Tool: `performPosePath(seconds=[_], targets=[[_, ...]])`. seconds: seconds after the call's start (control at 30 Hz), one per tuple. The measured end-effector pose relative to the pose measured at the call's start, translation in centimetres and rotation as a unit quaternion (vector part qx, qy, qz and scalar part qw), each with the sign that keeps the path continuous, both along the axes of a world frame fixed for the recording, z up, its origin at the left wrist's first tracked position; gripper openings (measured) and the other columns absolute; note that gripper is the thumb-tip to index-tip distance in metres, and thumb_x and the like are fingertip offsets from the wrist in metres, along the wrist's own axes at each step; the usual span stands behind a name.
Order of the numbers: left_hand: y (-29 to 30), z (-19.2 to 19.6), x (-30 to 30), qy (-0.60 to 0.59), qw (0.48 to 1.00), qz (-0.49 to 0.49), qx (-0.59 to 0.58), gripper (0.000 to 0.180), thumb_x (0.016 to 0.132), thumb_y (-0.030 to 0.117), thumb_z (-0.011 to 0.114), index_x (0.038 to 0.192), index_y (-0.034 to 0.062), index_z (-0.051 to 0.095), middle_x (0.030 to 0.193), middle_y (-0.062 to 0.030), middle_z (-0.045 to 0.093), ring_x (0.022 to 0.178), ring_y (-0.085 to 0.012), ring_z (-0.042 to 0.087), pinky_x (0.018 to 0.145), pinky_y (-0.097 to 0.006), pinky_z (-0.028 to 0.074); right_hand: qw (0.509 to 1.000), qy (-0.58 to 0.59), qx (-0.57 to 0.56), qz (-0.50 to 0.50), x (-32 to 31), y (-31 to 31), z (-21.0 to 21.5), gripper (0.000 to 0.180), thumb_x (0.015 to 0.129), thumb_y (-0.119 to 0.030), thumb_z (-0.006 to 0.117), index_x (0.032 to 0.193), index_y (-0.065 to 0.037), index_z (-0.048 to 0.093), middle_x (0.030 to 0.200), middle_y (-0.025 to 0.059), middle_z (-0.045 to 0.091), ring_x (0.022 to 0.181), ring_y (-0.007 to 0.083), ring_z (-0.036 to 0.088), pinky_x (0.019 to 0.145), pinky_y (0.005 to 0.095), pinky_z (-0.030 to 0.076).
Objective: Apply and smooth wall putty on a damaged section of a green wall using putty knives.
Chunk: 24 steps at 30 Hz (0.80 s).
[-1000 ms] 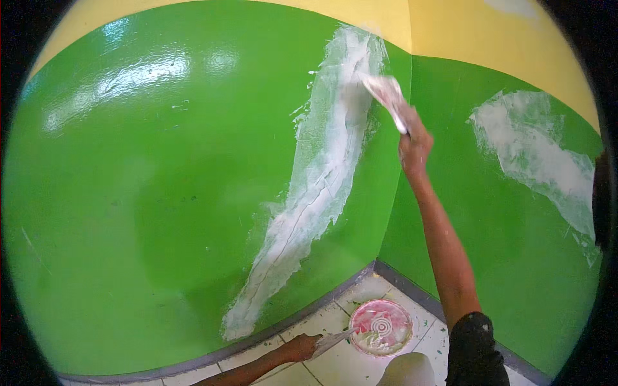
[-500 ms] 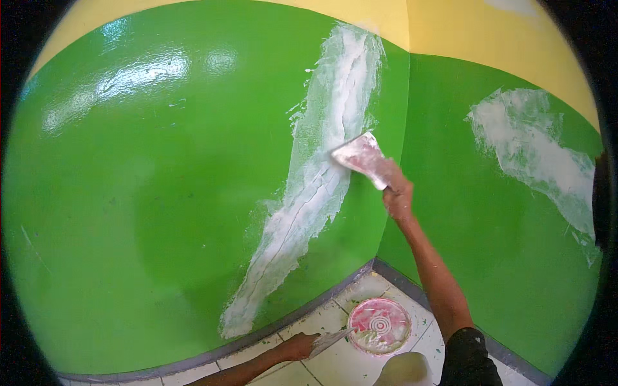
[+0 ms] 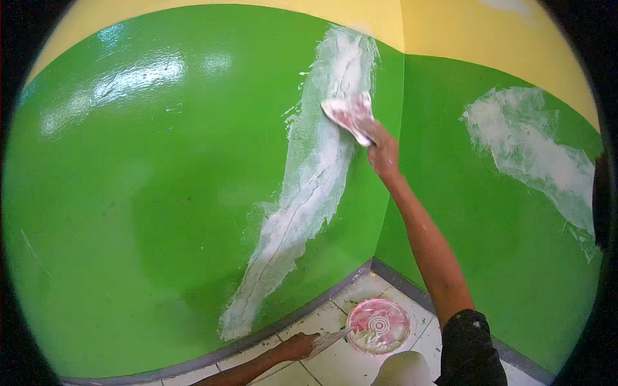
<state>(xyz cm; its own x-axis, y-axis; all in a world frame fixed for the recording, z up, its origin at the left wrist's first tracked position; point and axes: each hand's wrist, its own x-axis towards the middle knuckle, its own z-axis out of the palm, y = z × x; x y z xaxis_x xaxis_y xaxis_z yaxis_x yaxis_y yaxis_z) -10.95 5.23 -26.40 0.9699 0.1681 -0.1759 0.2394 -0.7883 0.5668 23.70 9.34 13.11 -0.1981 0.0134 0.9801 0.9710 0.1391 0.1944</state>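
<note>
Room under repair, patched green wall (image 3: 161, 193), tiled floor (image 3: 335, 360)

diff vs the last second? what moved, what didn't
The right hand with the putty scraper swept down the white filler streak from near its top, then came partway back up, blade against the streak. No grip change. The left hand stayed low by the floor with its small knife, tip at the round pink dish. The green wall and the second patch look unchanged.
</note>
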Motion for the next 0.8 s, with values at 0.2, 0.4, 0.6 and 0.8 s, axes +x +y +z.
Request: performPosePath(seconds=[0.2,0.4,0.6,0.8], targets=[[0.0,-0.3,-0.6,-0.036,0.999,-0.028,0.019,0.048,0.084,0.013,0.053,0.129,-0.0015,0.044,0.079,-0.0276,0.063,0.073,-0.0434,0.063,0.069,-0.050,0.052,0.986,0.131,0.100,0.013,-0.3,-4.1,5.0,0.039,0.079,0.009,0.056,0.110,-0.011,0.069,0.107,0.0134,0.069,0.094,0.0253,0.068,0.085,0.0376,0.053],[-0.4,0.3,0.7,-0.027,0.999,-0.002,-0.018,0.046,0.084,0.013,0.054,0.127,-0.0015,0.045,0.078,-0.0271,0.063,0.073,-0.0409,0.064,0.068,-0.050,0.051,0.926,0.304,0.067,0.212,-1.1,-0.2,16.0,0.036,0.076,0.003,0.056,0.108,-0.007,0.069,0.105,0.0178,0.067,0.089,0.0255,0.069,0.080,0.0322,0.052],[-0.8,1.9,0.3,0.010,0.999,0.027,-0.034,0.045,0.085,0.015,0.053,0.126,-0.0010,0.046,0.079,-0.0275,0.063,0.075,-0.0411,0.064,0.067,-0.049,0.051,0.996,0.070,-0.005,0.048,-0.1,1.9,5.7,0.057,0.062,0.013,0.046,0.108,-0.010,0.069,0.108,0.0159,0.067,0.097,0.0289,0.067,0.086,0.0351,0.051],[0.1,-0.6,0.4,-0.045,0.999,0.000,-0.017,0.044,0.085,0.016,0.054,0.125,-0.0018,0.046,0.077,-0.0271,0.061,0.073,-0.0429,0.062,0.067,-0.052,0.049,0.989,0.138,0.007,0.052,2.8,-3.6,4.0,0.043,0.074,0.010,0.052,0.106,-0.010,0.071,0.099,0.0153,0.070,0.086,0.0227,0.069,0.080,0.0329,0.052]])
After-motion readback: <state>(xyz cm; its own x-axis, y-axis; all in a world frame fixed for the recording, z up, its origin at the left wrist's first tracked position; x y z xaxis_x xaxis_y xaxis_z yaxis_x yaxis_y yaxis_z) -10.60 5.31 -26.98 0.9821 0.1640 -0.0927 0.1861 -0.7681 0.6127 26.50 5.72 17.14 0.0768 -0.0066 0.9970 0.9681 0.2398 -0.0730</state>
